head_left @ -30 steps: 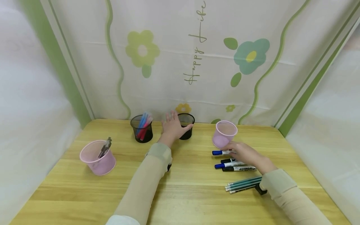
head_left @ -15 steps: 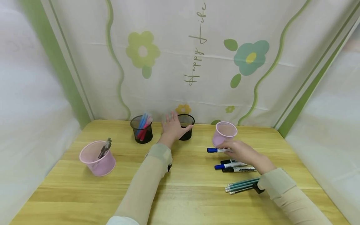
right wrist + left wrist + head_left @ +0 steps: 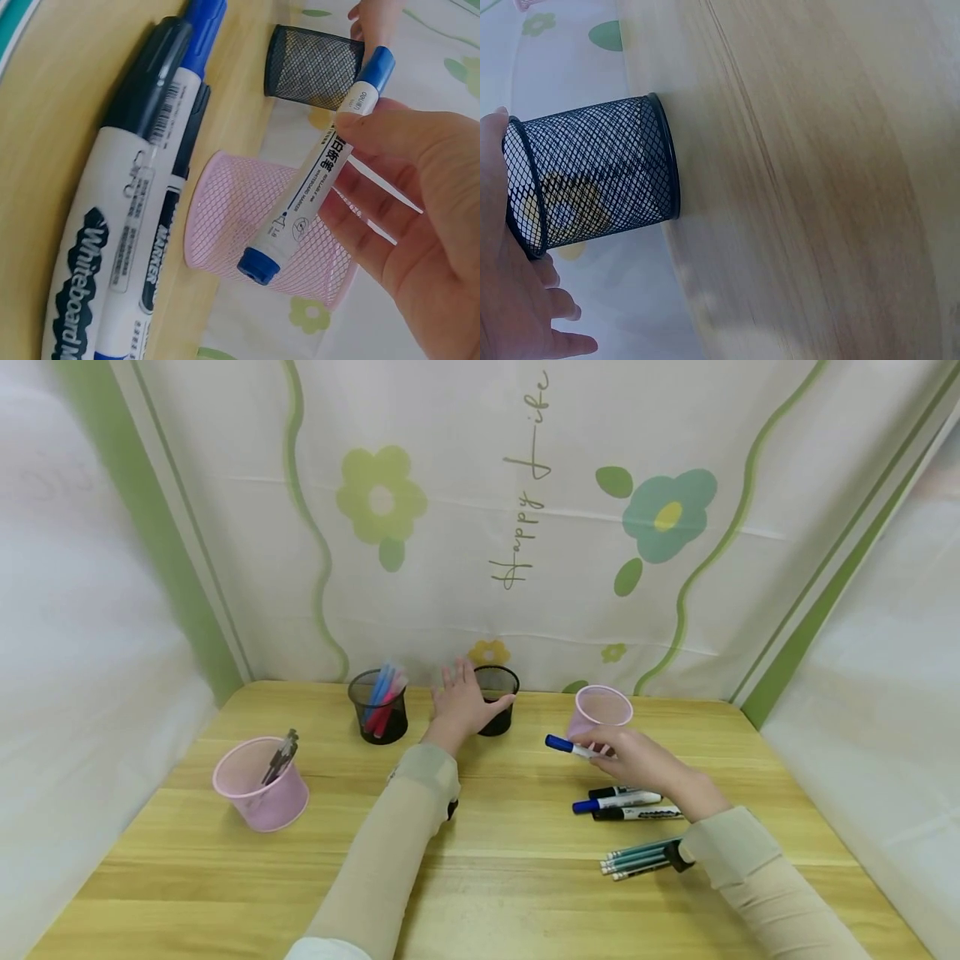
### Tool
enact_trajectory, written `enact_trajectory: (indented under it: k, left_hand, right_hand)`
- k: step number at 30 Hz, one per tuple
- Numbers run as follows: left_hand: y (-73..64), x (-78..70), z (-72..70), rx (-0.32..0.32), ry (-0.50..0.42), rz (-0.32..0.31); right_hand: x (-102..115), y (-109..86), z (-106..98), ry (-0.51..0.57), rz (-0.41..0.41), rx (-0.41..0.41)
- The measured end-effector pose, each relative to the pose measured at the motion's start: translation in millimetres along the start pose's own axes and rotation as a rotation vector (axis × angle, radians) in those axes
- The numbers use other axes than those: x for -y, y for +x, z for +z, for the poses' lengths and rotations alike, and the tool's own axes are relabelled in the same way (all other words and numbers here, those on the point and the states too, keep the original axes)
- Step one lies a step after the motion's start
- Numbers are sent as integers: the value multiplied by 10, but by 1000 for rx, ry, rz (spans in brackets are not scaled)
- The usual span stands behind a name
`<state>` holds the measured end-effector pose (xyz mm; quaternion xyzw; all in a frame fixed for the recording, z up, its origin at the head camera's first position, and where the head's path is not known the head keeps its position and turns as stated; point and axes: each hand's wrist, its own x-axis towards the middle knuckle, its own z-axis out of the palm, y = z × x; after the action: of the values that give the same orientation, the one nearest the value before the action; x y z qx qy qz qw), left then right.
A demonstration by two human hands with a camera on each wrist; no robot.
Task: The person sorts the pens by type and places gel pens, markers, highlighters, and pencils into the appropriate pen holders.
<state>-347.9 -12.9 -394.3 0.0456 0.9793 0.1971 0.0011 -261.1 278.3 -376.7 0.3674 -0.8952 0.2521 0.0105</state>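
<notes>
My right hand pinches a blue-capped whiteboard marker between thumb and fingers, held up off the table. In the head view the marker's cap points left, just in front of a pink mesh pen cup. That cup also shows behind the marker in the right wrist view. At the back middle, my left hand lies at the rim of a black mesh pen cup, thumb on one side and straight, spread fingers on the other. Several whiteboard markers lie below my right hand.
Several green pencils lie near my right cuff. Back left stands a black mesh cup with blue and pink pens. Further left, a pink mesh cup holds dark pens. A flowered curtain hangs behind the table.
My right hand has lifted the blue-capped marker off the table and moved it slightly left and up, tilting it. The left hand stays at the black cup.
</notes>
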Motion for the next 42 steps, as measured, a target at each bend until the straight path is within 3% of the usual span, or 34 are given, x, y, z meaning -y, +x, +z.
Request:
enact_trajectory:
  k: [9, 19, 28, 33, 38, 42]
  left_hand:
    - [4, -4, 1, 1, 8, -1]
    - [-6, -18, -20, 7, 9, -6]
    - [3, -8, 4, 10, 26, -8]
    - [8, -6, 10, 0, 38, -2]
    - [19, 1, 11, -10, 71, 11]
    - [16, -5, 8, -5, 107, 10]
  right_hand:
    - [37, 115, -21, 91, 47, -91]
    - [58, 288, -37, 193, 19, -165]
    - [101, 395, -30, 228, 202, -293]
    - [119, 477, -23, 387, 275, -409]
    - [174, 629, -20, 586, 276, -578]
    - [192, 787, 39, 681, 283, -678]
